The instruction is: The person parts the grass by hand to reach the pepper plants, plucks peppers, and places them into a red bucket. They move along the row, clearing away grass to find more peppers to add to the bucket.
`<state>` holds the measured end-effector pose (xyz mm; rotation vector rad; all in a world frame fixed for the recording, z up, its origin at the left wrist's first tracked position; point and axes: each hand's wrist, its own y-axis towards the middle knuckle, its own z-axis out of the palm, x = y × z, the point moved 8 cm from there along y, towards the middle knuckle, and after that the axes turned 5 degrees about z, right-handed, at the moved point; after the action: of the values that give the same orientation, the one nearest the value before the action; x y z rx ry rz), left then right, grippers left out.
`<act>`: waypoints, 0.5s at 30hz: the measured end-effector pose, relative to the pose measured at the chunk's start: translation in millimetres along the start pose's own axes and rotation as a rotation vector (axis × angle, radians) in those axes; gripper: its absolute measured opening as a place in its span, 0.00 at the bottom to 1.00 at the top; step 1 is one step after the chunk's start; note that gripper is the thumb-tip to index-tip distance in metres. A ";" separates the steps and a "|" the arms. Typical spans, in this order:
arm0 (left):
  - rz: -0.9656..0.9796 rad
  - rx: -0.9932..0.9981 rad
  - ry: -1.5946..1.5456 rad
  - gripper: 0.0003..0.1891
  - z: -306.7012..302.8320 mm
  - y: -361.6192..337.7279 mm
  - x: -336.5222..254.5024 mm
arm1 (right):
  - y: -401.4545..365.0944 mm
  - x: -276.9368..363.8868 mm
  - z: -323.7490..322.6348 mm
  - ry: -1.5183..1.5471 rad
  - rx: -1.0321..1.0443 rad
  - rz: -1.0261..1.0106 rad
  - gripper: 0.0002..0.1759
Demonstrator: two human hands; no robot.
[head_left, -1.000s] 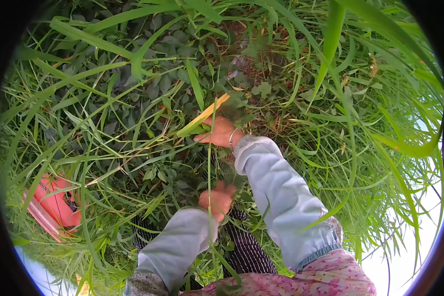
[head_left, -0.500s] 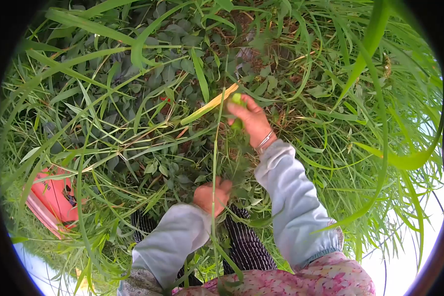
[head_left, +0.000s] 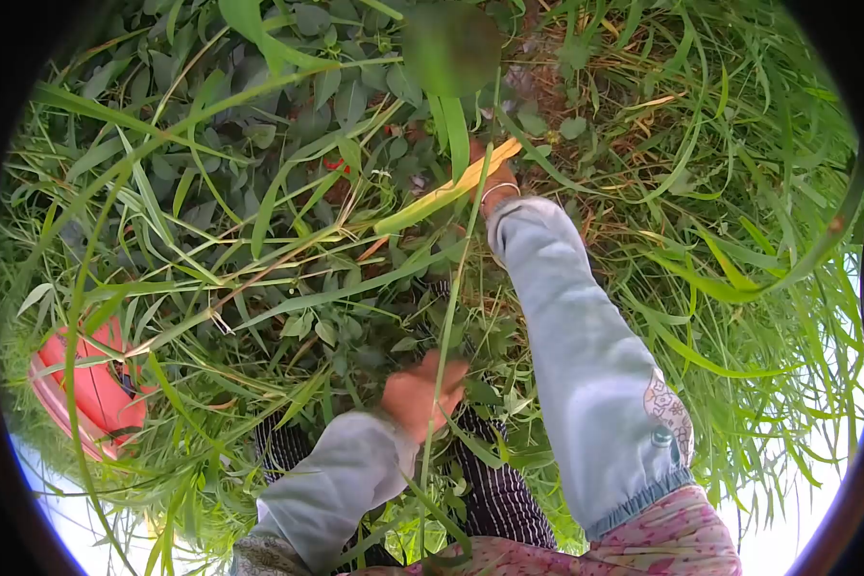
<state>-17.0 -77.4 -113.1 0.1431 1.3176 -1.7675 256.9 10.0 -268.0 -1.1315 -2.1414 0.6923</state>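
Note:
My right hand (head_left: 499,184) reaches forward into the low leafy plants (head_left: 350,106), a bracelet at its wrist. A partly yellowed grass blade (head_left: 451,192) crosses in front of it, and its fingers are hidden by leaves. Closer to my body, my left hand (head_left: 415,396) is curled in a loose fist above the foliage, smeared by motion; what it holds, if anything, does not show. One long thin stem (head_left: 463,259) runs across the view and over the edge of that hand. Small red spots (head_left: 337,165) show among the leaves left of my right hand.
A red-pink container (head_left: 101,384) with dark lettering stands in the grass at the left. Tall grass (head_left: 739,259) fills the right side, and long blades arch over the plants. My striped trouser legs (head_left: 499,485) are below.
My right hand, with a bright green thing in its fingers half a second ago, has gone farther forward behind the yellowed blade. My left hand stays near my legs, shifted slightly. The view has tilted.

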 end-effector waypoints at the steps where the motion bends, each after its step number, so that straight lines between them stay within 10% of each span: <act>1: -0.062 -0.020 -0.218 0.05 2.1 0.1 13.1 | -1.0 4.2 -0.7 -0.048 0.005 -0.004 0.25; 7: 0.481 0.012 1.023 0.04 7.4 -3.1 -55.3 | -0.2 6.3 4.3 -0.197 -0.094 -0.036 0.20; 15: 0.297 0.016 0.726 0.06 0.5 -4.0 -45.6 | -12.1 -25.2 -2.7 -0.192 0.012 -0.043 0.18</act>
<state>7.2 -51.2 -84.4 1.0120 1.6677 -1.5144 263.6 -17.0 -264.7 -1.0459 -2.3104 0.8225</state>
